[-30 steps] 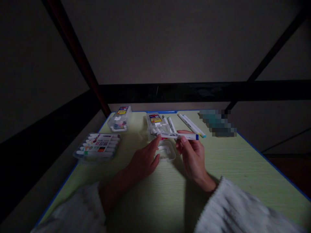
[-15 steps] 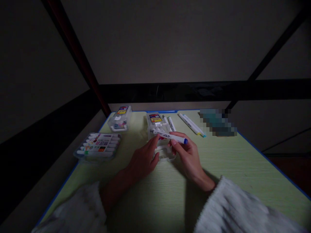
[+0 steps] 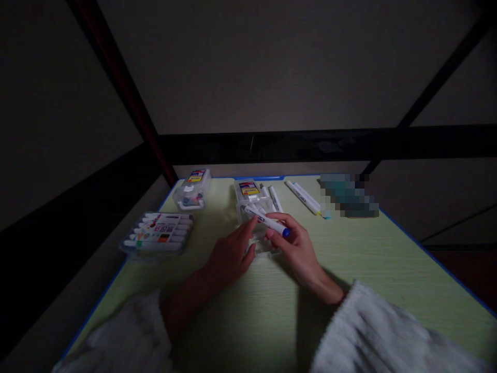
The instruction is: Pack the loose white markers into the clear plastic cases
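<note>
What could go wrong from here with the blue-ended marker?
Slip or swivel: the right hand has its grip near the blue end of the held marker; the left hand has fingertips at or beside the other part, contact unclear.

Snag: the marker slants towards the open clear case, so its far end might catch the edge.

Knock: two loose markers lie right of the case and could shift if bumped.
</note>
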Tool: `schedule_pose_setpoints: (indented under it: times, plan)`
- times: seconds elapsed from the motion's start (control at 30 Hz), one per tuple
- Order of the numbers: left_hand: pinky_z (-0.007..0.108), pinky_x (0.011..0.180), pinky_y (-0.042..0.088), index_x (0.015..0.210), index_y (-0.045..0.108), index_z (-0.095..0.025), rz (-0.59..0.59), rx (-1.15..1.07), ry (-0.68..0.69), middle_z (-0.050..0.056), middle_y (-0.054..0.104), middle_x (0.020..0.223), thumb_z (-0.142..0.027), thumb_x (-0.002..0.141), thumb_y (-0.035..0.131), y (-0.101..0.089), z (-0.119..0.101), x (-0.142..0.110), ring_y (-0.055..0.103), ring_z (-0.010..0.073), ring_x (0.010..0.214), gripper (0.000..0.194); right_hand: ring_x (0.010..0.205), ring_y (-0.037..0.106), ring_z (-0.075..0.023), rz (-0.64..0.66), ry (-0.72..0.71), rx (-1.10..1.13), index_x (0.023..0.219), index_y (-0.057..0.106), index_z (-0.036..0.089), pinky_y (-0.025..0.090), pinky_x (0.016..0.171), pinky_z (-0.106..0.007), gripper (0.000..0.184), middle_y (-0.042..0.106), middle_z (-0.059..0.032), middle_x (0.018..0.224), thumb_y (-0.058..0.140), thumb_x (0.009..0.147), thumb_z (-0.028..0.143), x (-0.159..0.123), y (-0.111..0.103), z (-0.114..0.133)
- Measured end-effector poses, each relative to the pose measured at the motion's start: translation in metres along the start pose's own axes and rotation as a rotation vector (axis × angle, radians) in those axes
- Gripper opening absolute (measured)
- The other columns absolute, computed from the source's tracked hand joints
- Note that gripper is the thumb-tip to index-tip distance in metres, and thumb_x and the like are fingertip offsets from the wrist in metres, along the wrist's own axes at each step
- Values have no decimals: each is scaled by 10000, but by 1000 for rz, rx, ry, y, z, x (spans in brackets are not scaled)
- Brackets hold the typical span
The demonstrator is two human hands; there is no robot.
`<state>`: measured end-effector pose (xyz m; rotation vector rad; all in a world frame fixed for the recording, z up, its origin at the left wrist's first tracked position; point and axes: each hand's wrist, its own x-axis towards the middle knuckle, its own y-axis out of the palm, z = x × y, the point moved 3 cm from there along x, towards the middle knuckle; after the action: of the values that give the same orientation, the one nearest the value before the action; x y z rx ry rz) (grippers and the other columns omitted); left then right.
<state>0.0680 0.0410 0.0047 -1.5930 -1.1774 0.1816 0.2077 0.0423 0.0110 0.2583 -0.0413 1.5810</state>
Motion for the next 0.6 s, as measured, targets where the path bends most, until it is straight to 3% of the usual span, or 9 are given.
schedule_pose_setpoints:
  times: [0.23,0.6]
  plan:
    - [299,800,494,1342,229,-159,3,30,20,104,560,1150,-155,806,423,0,0,-1,595,176,929,570,478,404,-74,15,6,49,891,531,207,315,454,-196,260,503,76,563,644,665,269,0,1,-1]
    - [291,765,503,1329,265,-154,2,27,-5,98,584,1107,-164,795,438,2,2,-1,610,167,848,562,612,527,-107,110,30,86,944,600,216,354,507,-210,302,584,40,660,613,643,202,3,2,-10]
